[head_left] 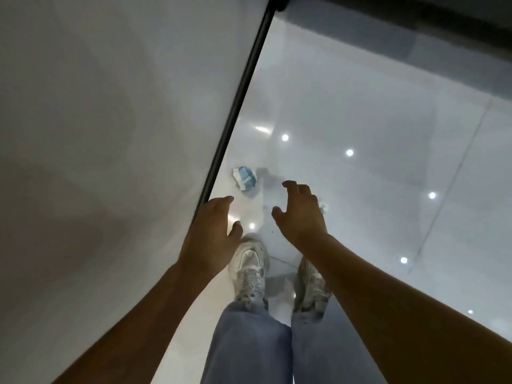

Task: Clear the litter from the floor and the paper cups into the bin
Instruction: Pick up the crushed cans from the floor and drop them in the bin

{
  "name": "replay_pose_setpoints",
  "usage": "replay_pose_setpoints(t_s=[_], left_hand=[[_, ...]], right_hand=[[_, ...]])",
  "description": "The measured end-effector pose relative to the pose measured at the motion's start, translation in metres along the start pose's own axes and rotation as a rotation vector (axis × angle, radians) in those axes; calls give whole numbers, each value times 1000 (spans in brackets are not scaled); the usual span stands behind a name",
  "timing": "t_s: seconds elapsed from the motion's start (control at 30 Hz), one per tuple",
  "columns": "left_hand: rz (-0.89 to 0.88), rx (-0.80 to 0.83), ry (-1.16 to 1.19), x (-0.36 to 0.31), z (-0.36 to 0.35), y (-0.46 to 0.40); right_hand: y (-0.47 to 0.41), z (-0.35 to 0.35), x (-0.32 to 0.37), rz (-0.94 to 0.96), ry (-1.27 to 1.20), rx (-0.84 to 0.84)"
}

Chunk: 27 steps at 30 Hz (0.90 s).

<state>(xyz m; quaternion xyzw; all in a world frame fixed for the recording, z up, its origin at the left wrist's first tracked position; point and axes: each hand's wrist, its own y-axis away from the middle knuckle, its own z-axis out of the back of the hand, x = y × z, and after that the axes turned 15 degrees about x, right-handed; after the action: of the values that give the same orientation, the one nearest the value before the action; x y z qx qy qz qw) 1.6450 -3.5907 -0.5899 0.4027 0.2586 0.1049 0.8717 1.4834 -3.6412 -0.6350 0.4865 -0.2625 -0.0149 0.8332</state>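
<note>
Wall: a pale panel [110, 134] filled the left of the view, edged by a dark strip [238, 106] that ran down to the floor.
Left hand: the left hand [213, 231] hung in the air near the strip's foot, fingers loosely spread and holding nothing.
Litter: a crumpled blue-and-white wrapper [245, 178] lay on the glossy floor [360, 106] just beside the strip, ahead of both hands and touched by neither.
Right hand: the right hand [300, 210] was stretched forward, fingers curved and apart, nothing in it, nearer the wrapper than the left.
Second scrap: a small pale bit [323, 207] showed at the right hand's far edge; too hidden to tell what it was.
Feet: pale trainers [250, 270] stood close behind the hands, on the tiles.
Step in hand: judged to be the reach for the wrapper.
How to do it well: the right hand would probably best come down over the wrapper's top and close round the whole crumple, since a flat slide on so slick a tile could push it under the strip.
Bin and cups: not in view.
</note>
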Motion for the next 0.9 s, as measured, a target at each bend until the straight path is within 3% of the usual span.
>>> replay_pose_setpoints(t_s=[0.23,0.43,0.57,0.77,0.9], left_hand=[[-10,-22,3,71,-56,-92],[0,-5,20,107,-86,-129],[8,5,5,117,-96,-140],[-26,-5,-50,99,-86,-145],[-29,80,-201,66,-73,-130]], right_hand=[[-135,-66,-12,92,6,-1],[-200,-109,-6,132,120,-45],[-212,-119,-12,184,217,-127],[-188,-99,-22,234,135,-36],[-136,-76,-25,273,98,24]])
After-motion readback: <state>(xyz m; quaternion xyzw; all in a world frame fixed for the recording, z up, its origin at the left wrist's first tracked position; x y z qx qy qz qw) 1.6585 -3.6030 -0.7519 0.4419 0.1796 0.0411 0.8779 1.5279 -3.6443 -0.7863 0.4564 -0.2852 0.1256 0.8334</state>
